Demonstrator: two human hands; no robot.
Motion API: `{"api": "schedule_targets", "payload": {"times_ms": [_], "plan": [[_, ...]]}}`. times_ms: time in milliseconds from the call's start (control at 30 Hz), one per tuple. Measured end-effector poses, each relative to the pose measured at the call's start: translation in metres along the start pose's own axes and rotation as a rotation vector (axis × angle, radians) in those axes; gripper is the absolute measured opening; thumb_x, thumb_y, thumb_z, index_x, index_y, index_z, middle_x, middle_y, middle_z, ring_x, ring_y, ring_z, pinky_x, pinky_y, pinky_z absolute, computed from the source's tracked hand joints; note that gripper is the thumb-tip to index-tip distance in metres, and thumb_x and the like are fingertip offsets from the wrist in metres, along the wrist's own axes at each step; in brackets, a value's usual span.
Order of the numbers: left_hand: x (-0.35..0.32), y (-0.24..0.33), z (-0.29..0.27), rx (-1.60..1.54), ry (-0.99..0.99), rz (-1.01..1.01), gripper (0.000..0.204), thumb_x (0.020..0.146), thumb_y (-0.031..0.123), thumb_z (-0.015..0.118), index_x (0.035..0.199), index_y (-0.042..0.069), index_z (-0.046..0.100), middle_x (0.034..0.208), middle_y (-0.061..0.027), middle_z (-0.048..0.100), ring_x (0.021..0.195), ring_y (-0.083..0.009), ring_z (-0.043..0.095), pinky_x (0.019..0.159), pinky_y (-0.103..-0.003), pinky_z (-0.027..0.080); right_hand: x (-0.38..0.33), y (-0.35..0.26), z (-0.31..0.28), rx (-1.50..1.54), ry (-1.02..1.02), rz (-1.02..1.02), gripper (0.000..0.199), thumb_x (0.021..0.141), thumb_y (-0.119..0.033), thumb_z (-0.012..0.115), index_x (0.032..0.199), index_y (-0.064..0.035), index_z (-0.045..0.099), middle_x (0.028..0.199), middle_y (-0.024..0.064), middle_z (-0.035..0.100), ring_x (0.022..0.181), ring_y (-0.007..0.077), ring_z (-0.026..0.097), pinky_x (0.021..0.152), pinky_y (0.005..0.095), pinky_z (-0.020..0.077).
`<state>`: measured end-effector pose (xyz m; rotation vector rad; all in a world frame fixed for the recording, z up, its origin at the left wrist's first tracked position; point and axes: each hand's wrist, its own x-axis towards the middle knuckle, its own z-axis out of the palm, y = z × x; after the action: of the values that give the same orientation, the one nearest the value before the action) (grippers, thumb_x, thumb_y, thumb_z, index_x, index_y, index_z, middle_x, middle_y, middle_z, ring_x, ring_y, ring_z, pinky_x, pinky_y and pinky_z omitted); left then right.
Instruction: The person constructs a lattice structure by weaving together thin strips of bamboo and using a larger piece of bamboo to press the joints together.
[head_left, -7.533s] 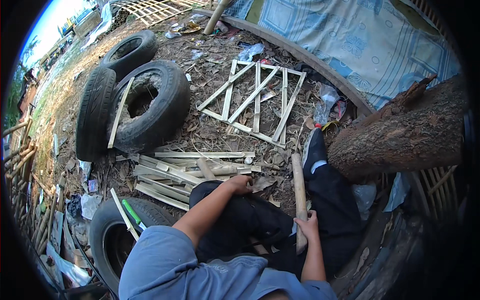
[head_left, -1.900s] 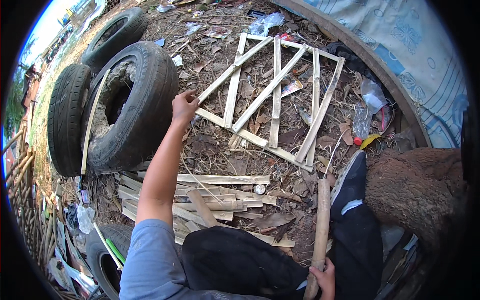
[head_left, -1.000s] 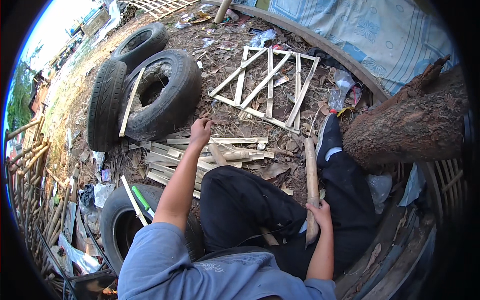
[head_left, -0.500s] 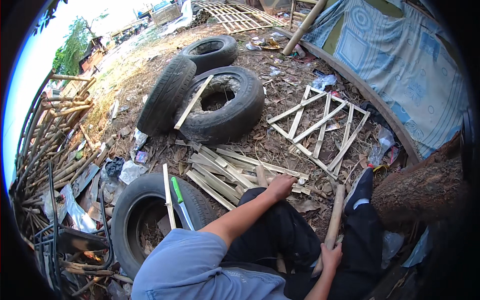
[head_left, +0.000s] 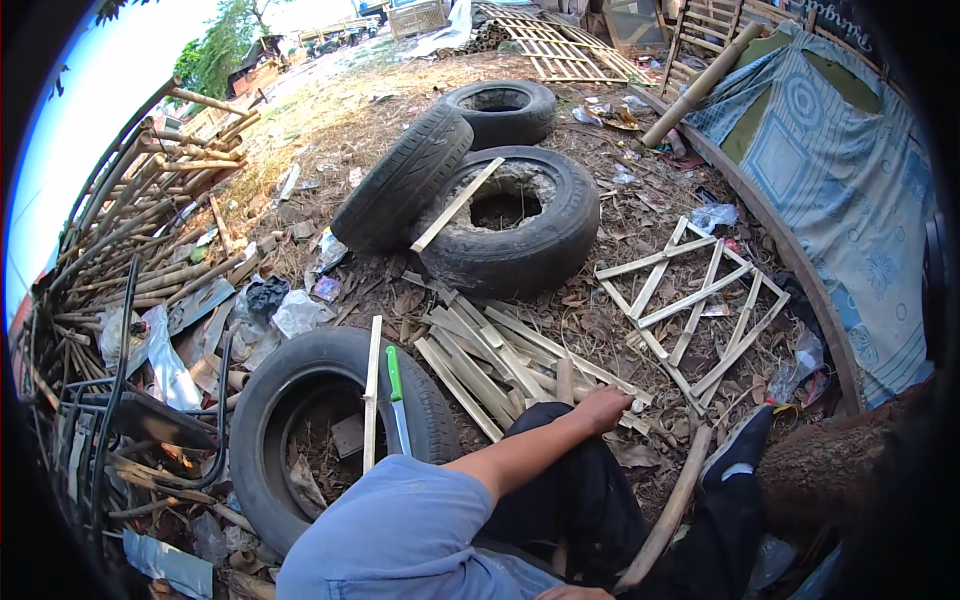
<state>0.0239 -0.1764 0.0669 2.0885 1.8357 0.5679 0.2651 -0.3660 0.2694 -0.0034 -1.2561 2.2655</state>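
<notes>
I sit on the ground in dark trousers. My left hand (head_left: 603,408) lies with curled fingers at the near end of a pile of split bamboo strips (head_left: 495,360), just past my knee; whether it grips one is unclear. Only a sliver of my right hand (head_left: 575,592) shows at the bottom edge, holding the lower end of a long bamboo pole (head_left: 672,508) that slants up beside my leg. A lattice frame of bamboo slats (head_left: 690,300) lies flat beyond the pile to the right.
A tyre (head_left: 270,420) at my left carries a green-handled knife (head_left: 397,400) and a bamboo strip (head_left: 372,405). Three more tyres (head_left: 520,245) lie ahead. A thick log (head_left: 835,470) is by my shoe (head_left: 738,447); a blue tarp (head_left: 840,170) and a bamboo fence (head_left: 150,200) flank the yard.
My left hand reached out to the lattice frame, then drew back to the strips by my knee. The view has swung left, showing the near tyre and the fence.
</notes>
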Motion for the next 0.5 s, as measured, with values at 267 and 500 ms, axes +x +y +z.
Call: {"api": "schedule_targets", "payload": {"times_ms": [267, 500], "plan": [[-0.018, -0.005, -0.006, -0.017, -0.044, -0.019, 0.022, 0.075, 0.01, 0.066, 0.097, 0.006, 0.065, 0.097, -0.0138, 0.067, 0.104, -0.0334, 0.061, 0.09, -0.047, 0.047, 0.017, -0.019, 0.018, 0.291, 0.006, -0.125, 0.035, 0.091, -0.025, 0.069, 0.103, 0.0054, 0.058, 0.096, 0.0228, 0.066, 0.096, 0.0334, 0.067, 0.083, 0.0497, 0.0527], [0.001, -0.006, -0.014, -0.141, -0.013, -0.031, 0.024, 0.074, 0.011, 0.069, 0.098, 0.006, 0.068, 0.088, -0.0193, 0.068, 0.09, -0.0391, 0.064, 0.08, -0.049, 0.051, -0.029, -0.033, -0.003, 0.461, 0.143, -0.297, 0.033, 0.097, -0.026, 0.063, 0.098, 0.0069, 0.06, 0.089, 0.0239, 0.067, 0.09, 0.0344, 0.068, 0.079, 0.0515, 0.0542]]}}
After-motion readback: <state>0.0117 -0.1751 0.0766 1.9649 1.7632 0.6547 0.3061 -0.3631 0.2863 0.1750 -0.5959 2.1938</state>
